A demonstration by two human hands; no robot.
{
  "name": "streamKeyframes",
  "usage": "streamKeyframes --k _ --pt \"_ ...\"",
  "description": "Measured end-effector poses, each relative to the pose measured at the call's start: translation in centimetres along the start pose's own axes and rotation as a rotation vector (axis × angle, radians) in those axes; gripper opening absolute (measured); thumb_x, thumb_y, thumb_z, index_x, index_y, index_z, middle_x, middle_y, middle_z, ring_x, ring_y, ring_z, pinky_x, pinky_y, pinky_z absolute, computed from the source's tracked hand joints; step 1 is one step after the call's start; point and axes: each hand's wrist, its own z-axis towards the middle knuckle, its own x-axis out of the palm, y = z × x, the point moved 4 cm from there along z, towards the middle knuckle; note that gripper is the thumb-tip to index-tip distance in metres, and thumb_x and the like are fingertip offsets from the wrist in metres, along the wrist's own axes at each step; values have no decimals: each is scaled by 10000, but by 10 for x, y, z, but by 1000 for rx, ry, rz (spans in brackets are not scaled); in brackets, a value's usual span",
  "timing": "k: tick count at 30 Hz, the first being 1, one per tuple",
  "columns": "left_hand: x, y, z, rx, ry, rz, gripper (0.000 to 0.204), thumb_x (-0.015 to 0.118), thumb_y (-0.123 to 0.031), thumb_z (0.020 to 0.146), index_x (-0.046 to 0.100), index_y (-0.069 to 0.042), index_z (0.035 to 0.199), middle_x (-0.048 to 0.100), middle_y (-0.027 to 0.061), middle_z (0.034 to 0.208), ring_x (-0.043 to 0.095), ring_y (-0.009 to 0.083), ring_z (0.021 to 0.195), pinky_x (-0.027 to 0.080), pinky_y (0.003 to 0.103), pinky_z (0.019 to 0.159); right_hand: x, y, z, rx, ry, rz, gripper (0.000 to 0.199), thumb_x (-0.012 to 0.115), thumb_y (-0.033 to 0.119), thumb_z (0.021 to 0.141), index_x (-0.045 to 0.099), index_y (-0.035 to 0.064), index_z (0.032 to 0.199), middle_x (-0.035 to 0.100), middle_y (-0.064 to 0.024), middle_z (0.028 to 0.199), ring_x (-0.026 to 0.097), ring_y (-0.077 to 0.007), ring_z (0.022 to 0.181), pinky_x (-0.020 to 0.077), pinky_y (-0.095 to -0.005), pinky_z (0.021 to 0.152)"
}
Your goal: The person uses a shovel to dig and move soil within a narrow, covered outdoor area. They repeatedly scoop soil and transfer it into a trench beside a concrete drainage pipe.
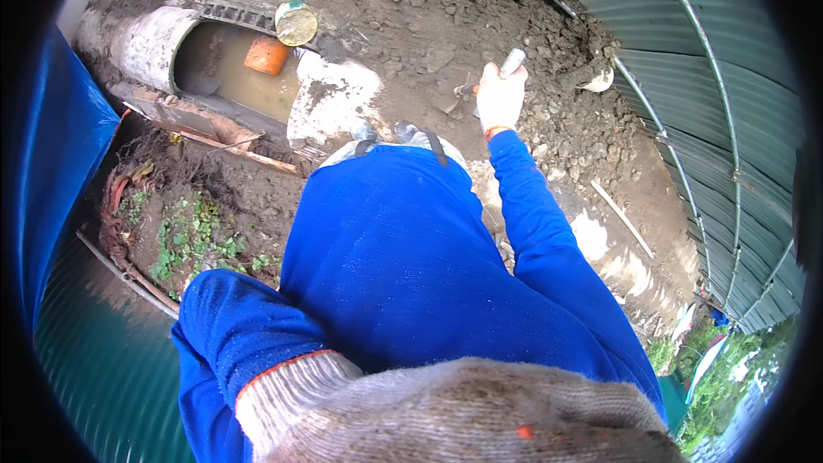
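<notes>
My right hand (500, 101), in a white knit glove, reaches forward over the muddy ground. It is closed around a pale grey-white cylinder (513, 62), whose end sticks out above the fist; its kind does not show. Beside that fist a small muddy metal-looking piece (461, 96) is visible, and I cannot tell whether it joins the cylinder. Very close to the camera, my left hand (463, 416) fills the lower edge in a dirty knit glove with an orange-edged cuff. Its fingers are hidden.
At the left, murky water (244, 90) fills a trench by a concrete pipe (154, 47); an orange bucket-like container (267, 56) lies in it. A bucket (296, 24) stands at its edge. Corrugated metal sheeting (737, 111) with pipes borders the right; a stick (623, 219) lies nearer.
</notes>
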Motion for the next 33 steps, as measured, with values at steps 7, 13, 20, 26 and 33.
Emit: streamKeyframes --k 7,13,20,26,33 --pt "5 -3 -6 20 -5 -24 388 646 -300 1026 735 74 1078 728 178 964 714 323 816 566 441 755 0 3 -1 -71 -29 -27 557 618 256 914 469 -65 1344 703 -239 893 721 -377 784 555 -476 786" --pt "1 -8 -13 3 -23 -6 392 645 -303 1027 735 75 1080 728 178 966 714 324 816 566 439 751 2 -1 -4 -55 35 57 579 630 237 936 427 -72 1382 695 -191 827 698 -270 649 562 -419 681" --pt "0 -7 -14 -2 2 5 397 644 -307 1028 735 76 1083 728 178 967 713 324 816 566 436 746 -5 -3 -1 -53 -13 55 593 639 269 922 462 -71 1375 723 -204 868 739 -308 718 574 -428 727" --pt "5 -11 -14 -7 12 5 402 643 -310 1029 735 77 1085 728 178 969 713 324 815 566 434 741 -4 9 -10 -33 -7 53 528 627 235 915 469 -65 1320 693 -146 750 709 -258 654 564 -416 684" --pt "-7 -17 -27 -8 -6 19 407 642 -314 1030 736 78 1087 728 179 970 713 325 815 566 431 736 0 5 -3 -38 -26 37 605 692 213 923 435 -94 1377 684 -145 801 690 -253 642 558 -409 654"
